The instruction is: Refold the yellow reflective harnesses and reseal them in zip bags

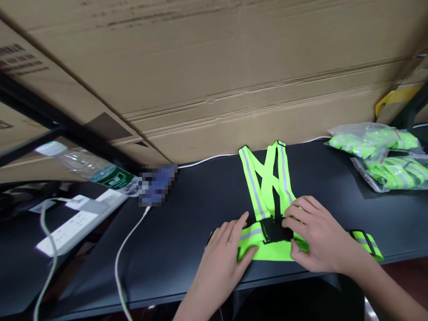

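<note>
A fluorescent green reflective vest [267, 178] of elastic straps with grey stripes lies on the black table, its shoulder straps crossed and pointing away from me. At the middle of its waist belt is a black fastening piece [277, 231]. My left hand [224, 249] rests flat over the belt's left part, fingers stretched and thumb apart. My right hand [314, 234] has curled fingers on the belt at the right edge of the black piece. The belt's right end, with a black slider [365, 242], sticks out past my right wrist. Both hands cover parts of the belt.
Clear bags of folded green vests [397, 171] lie at the right. A large cardboard box [250, 80] stands behind the black table [187, 214]. To the left are a plastic bottle [96, 169], a white power strip [76, 225], a blurred-out blue object [158, 185] and a white cable [121, 254].
</note>
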Demonstrator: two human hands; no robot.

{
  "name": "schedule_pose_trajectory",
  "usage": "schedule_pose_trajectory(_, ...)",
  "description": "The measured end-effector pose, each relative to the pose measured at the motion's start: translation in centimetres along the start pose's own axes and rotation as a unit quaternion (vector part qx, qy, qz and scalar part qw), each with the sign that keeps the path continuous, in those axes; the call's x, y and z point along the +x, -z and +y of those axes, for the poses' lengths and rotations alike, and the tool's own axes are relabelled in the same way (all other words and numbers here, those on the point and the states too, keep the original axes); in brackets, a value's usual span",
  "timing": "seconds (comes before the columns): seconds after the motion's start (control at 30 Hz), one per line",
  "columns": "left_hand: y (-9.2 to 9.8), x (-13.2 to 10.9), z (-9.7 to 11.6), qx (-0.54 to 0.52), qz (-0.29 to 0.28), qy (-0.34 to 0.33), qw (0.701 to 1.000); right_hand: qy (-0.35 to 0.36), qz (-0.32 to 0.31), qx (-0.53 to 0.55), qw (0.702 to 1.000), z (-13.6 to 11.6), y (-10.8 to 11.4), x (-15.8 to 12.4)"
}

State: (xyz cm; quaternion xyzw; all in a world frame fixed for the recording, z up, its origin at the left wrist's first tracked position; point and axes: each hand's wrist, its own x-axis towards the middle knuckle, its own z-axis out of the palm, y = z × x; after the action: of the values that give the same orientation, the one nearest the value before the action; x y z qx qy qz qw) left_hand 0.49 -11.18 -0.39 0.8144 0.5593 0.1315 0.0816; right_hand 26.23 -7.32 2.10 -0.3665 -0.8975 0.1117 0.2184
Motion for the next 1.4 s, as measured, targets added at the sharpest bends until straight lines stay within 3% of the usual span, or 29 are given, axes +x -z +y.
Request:
schedule_pose_trajectory(0.17, -0.5, -0.2, 1.1, 0.014, 0.017, -0.036, 0.999, -0.010, -0.032, -0.016, 0.999, 0.0, -0.2, -1.1)
schedule_pose_trajectory(0.27, -1.1, -0.6, 1.6, -0.006, 0.063, -0.057, 0.996, -0.023, -0.076, -0.022, 0.997, -0.1, -1.2, -1.4)
schedule_pose_trajectory(0.37, -1.2, -1.0, 1.5, -0.008, 0.105, -0.088, 0.991, -0.024, -0.082, -0.029, 0.996, -0.3, -2.2, -1.6)
schedule_pose_trajectory(0.53, -0.6, -0.9, 1.5, 0.021, 0.027, -0.222, 0.974, 0.005, -0.068, -0.046, 0.997, -0.3, -2.6, -1.6)
schedule_pose_trajectory(0.7, -0.3, -0.3, 2.4, 0.028, 0.052, -0.176, 0.983, 0.012, -0.080, 0.011, 0.997, -0.3, -1.7, -1.6)
schedule_pose_trajectory(0.87, -0.2, 0.7, 3.1, 0.000, 0.083, -0.180, 0.980, 0.004, -0.068, 0.073, 0.995, -0.1, -1.3, -1.4)
schedule_pose_trajectory(1.03, -1.0, 1.1, 2.5, -0.086, 0.031, -0.207, 0.974, 0.017, -0.075, 0.049, 0.996, 0.1, -1.5, -1.2)
schedule_pose_trajectory(1.13, -1.3, 0.9, 1.9, -0.129, 0.030, -0.227, 0.965, 0.031, -0.022, -0.035, 0.999, -0.7, -1.8, -2.0)
schedule_pose_trajectory(1.27, -1.4, 0.7, 1.8, -0.148, 0.057, -0.228, 0.961, 0.043, 0.134, -0.127, 0.982, -2.1, -1.6, -5.4)
schedule_pose_trajectory(1.33, -1.3, 0.6, 2.2, -0.146, 0.057, -0.219, 0.963, -0.044, 0.229, -0.169, 0.958, -2.1, -1.3, -8.1)
schedule_pose_trajectory(1.4, -1.3, 0.6, 2.5, -0.139, 0.053, -0.207, 0.967, -0.191, 0.289, -0.227, 0.910, -1.5, -0.9, -10.8)
